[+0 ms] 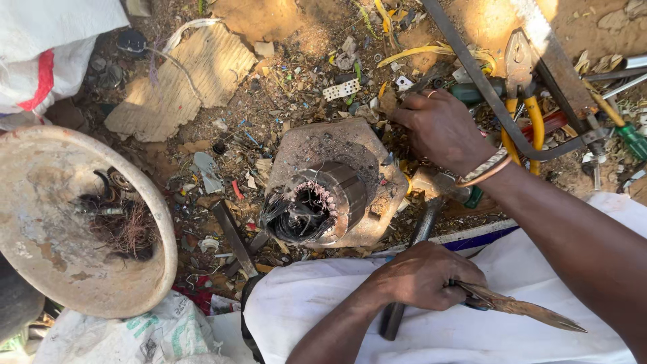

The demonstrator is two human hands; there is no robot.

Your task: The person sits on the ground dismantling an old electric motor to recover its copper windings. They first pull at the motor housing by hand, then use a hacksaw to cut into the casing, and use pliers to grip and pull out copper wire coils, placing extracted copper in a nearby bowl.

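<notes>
A motor stator [340,192] with dark, frayed copper windings [296,212] lies on a rusty block [323,145] in the middle of the ground. My left hand [424,276] rests over my white-clothed lap [377,317], closed round a rusty pointed blade [526,310] whose tip points right. A hammer [421,232] lies under that hand, its head next to the stator. My right hand [438,128], with a bracelet at the wrist, reaches past the block. Its fingertips are down among small scraps [387,101], and what they hold is hidden.
A worn round basin [40,202] at the left holds tangled copper wire [128,229]. Yellow-handled pliers [529,108], a hacksaw frame [482,84] and a green screwdriver [630,135] lie at the right. Cardboard [182,74] and a white sack [40,47] lie beyond.
</notes>
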